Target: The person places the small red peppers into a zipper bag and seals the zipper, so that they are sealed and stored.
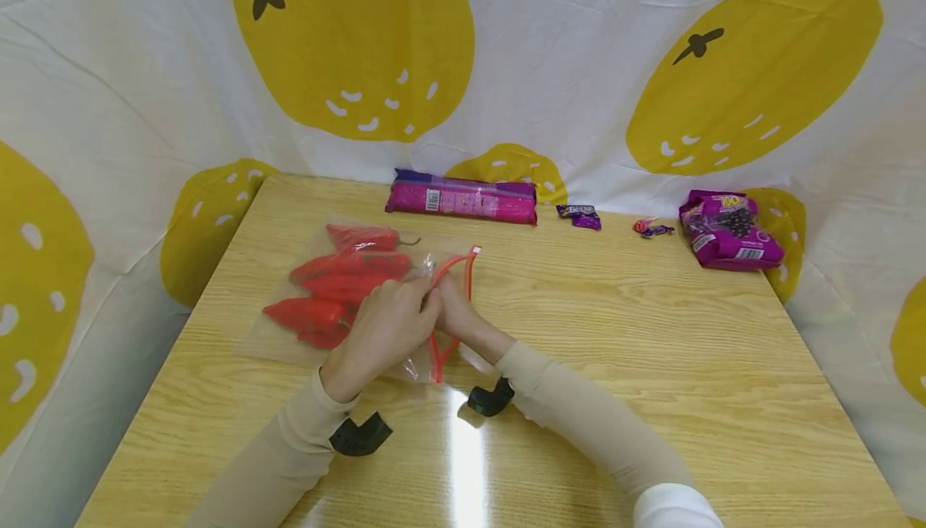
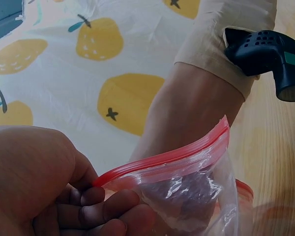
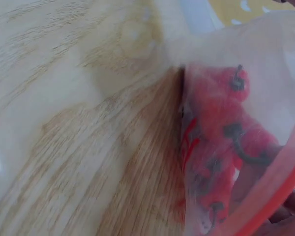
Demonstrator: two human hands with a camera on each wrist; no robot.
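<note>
A clear zip bag point(image 1: 264, 343) with a red zip strip point(image 2: 162, 160) lies at the left of the table. Several red peppers point(image 1: 307, 315) with green stems are inside it, spread over its closed end. My left hand point(image 1: 391, 315) pinches the zip edge between thumb and fingers, and the mouth of the bag stands apart. Through that mouth reaches my right hand point(image 1: 456, 307), its fingertips mostly hidden by the left hand and the bag. In the right wrist view its fingers come close to a pepper stem point(image 3: 250, 157); whether they grip anything is unclear.
Along the back of the wooden table point(image 1: 651, 367) lie a long purple packet point(image 1: 463, 198), a few small wrapped sweets point(image 1: 580, 214) and a purple bag with a grape picture point(image 1: 731, 231). Behind hangs a white cloth printed with yellow fruit point(image 1: 354, 38).
</note>
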